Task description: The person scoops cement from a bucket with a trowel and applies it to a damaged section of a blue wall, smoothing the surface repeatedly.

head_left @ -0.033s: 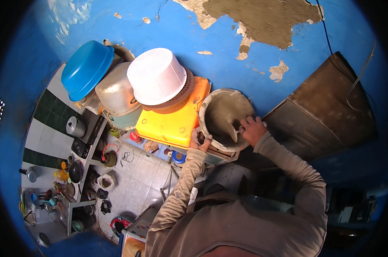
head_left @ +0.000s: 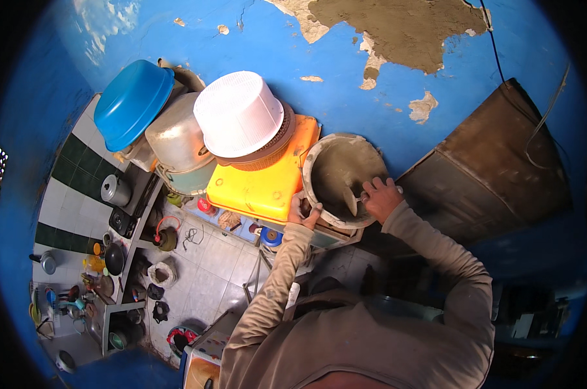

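A round bucket (head_left: 308,162) with a mortar-crusted rim stands near the blue wall, holding wet grey mortar (head_left: 339,165). Its near left rim is in the grip of my left hand (head_left: 304,209), fingers closed round the edge. Over the bucket's right side, my right hand (head_left: 382,196) is closed on the handle of a trowel (head_left: 350,202), whose blade dips into the mortar. Most of that handle is hidden by my fingers. Left of the bucket is a yellow-orange plastic container (head_left: 258,192), close beside my left hand.
A white basket (head_left: 237,115) sits on a brown one (head_left: 267,155) atop the yellow container. Further left are a metal pot (head_left: 176,129) and a blue basin (head_left: 134,104). Brown panels (head_left: 494,155) lean at right. Bare plaster (head_left: 397,29) shows on the wall.
Very little differs. My right hand and the trowel have shifted slightly left in the bucket; my left hand stays on the rim.
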A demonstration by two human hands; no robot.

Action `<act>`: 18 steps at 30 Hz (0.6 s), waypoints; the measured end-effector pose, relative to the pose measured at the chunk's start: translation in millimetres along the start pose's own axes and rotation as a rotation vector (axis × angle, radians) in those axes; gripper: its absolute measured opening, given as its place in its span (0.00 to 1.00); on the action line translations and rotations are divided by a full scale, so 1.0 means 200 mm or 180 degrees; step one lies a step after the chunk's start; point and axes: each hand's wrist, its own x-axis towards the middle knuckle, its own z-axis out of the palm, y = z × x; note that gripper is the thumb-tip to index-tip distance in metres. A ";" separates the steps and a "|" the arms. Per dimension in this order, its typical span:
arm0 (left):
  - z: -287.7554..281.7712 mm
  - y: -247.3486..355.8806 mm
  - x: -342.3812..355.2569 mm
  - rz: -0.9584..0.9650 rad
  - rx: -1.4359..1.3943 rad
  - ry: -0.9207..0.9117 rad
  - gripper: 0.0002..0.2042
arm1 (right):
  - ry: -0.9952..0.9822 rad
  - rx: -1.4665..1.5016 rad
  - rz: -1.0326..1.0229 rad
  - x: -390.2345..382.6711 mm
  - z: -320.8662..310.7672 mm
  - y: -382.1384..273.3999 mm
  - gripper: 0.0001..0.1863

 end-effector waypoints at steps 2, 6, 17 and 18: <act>0.00 0.00 0.00 -0.0127 0.0168 0.0008 0.19 | -0.0004 0.0120 0.0285 0.01 -0.03 -0.05 0.06; -0.01 -0.01 -0.02 -0.0023 0.0137 -0.0042 0.20 | -0.0057 0.0311 0.0737 -0.03 -0.02 -0.04 0.06; 0.01 0.01 -0.01 0.0046 0.0021 0.0042 0.21 | -0.0049 0.1198 0.1080 0.04 -0.10 -0.12 0.08; 0.00 -0.01 0.00 0.0056 -0.0041 0.0032 0.21 | 0.0031 0.1391 0.1224 0.05 -0.06 -0.12 0.09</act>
